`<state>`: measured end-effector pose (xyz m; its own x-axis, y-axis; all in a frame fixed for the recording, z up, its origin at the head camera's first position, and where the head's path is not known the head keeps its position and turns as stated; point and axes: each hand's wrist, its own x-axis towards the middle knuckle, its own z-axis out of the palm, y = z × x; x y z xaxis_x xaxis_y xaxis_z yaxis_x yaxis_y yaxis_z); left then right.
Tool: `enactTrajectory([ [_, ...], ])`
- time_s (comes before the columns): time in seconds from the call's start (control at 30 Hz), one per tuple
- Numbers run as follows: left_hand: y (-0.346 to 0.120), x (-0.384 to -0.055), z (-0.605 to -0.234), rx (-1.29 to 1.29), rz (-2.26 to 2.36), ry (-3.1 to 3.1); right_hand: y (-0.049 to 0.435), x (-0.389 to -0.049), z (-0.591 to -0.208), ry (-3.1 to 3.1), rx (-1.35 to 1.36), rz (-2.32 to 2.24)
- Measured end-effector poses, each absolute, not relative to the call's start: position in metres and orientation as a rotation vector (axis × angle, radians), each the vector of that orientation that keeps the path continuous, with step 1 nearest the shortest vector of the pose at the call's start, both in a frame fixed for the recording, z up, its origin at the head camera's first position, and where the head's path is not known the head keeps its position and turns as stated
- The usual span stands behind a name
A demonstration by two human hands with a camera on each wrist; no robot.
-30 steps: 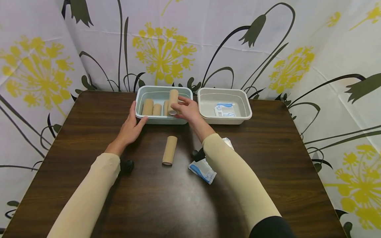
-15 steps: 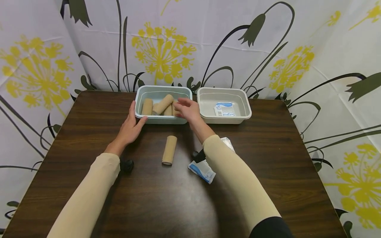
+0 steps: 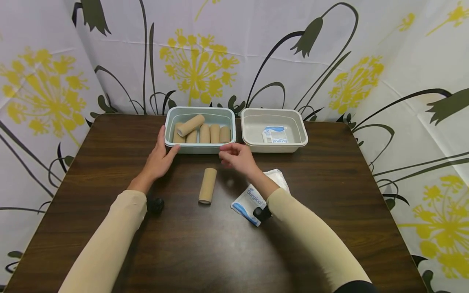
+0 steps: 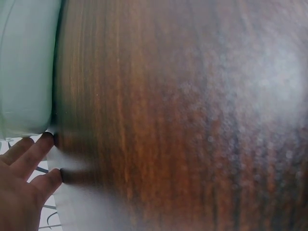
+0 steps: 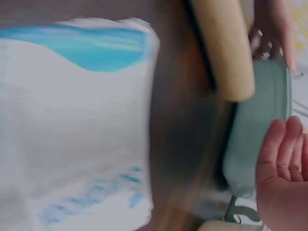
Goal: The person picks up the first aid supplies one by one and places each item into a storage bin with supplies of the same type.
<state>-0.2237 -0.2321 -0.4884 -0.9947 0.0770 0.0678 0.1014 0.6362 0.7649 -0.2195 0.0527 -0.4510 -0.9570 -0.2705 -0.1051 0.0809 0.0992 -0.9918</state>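
Observation:
My left hand [image 3: 156, 161] rests against the left end of the pale blue-green bin [image 3: 199, 150], fingers straight. In the left wrist view its fingertips touch or nearly touch the bin's corner. Several cardboard tubes [image 3: 214, 134] stand or lean side by side in this bin, and another tube [image 3: 191, 125] lies slantwise on top of them. My right hand [image 3: 239, 159] hovers just in front of the bin's right corner, loosely curled and holding nothing. A loose cardboard tube [image 3: 207, 186] lies on the table. Beneath the right wrist lies a white-and-blue packet [image 3: 249, 199] marked "Surgical".
Beside the blue-green bin stands an off-white bin [image 3: 275, 149] with a Surgical packet [image 3: 275, 135] in it. Another white packet [image 3: 278, 179] lies partly under the right forearm. A floral curtain [image 3: 264, 24] hangs behind the brown table [image 3: 190, 252].
My right hand let a cardboard tube go onto the others in the blue-green bin. It then drew back toward me, out of the bin. The left hand stays put.

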Motion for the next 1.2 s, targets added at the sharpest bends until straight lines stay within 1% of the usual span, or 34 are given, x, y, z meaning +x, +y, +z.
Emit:
enactTrajectory([
  [0.2, -0.232, -0.224, -0.489, -0.144, -1.317, -2.822, 0.05, -0.192, -0.468, 2.219, -0.212, -1.646],
  [0.37, -0.232, -0.225, -0.491, -0.149, -1.316, -2.809, 0.037, -0.173, -0.473, 2.31, -0.178, -1.519],
  [0.53, -0.233, -0.224, -0.491, -0.161, -1.333, -2.79, 0.025, -0.162, -0.476, 2.458, -0.215, -1.431],
  [0.87, -0.231, -0.222, -0.489, -0.165, -1.336, -2.795, 0.014, -0.154, -0.483, 2.581, -0.181, -1.387],
  [1.2, -0.233, -0.227, -0.496, -0.185, -1.302, -2.774, 0.014, -0.157, -0.482, 2.573, -0.289, -1.259],
])
